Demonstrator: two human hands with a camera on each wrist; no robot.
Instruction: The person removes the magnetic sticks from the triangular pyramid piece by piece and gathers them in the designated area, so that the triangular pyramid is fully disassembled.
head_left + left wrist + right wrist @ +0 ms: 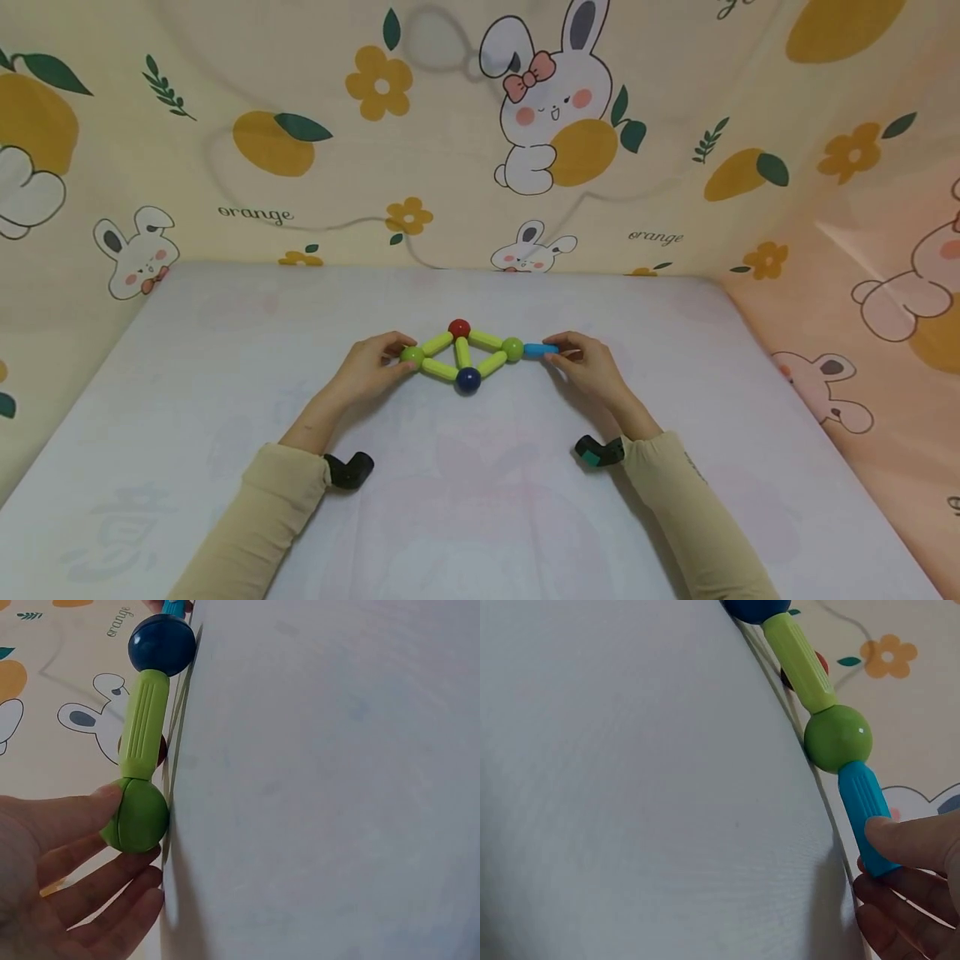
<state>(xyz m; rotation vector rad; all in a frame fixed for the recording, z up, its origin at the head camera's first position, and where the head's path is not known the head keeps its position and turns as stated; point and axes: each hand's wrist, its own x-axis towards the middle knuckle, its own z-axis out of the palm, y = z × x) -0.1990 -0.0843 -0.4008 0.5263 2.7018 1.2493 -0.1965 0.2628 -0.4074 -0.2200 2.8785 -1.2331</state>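
Behind the ball-and-rod frame [463,354], the patterned backdrop [450,158] reads "orange".

In the left wrist view, the green stick [144,724] beyond the left hand [366,367] hides most of the red ball [162,751]. In the right wrist view, the top edge cuts the blue ball [759,608] beyond the right hand [591,371]. Dark marks [696,468] on the right sleeve [688,521], behind that hand, are too small to read.
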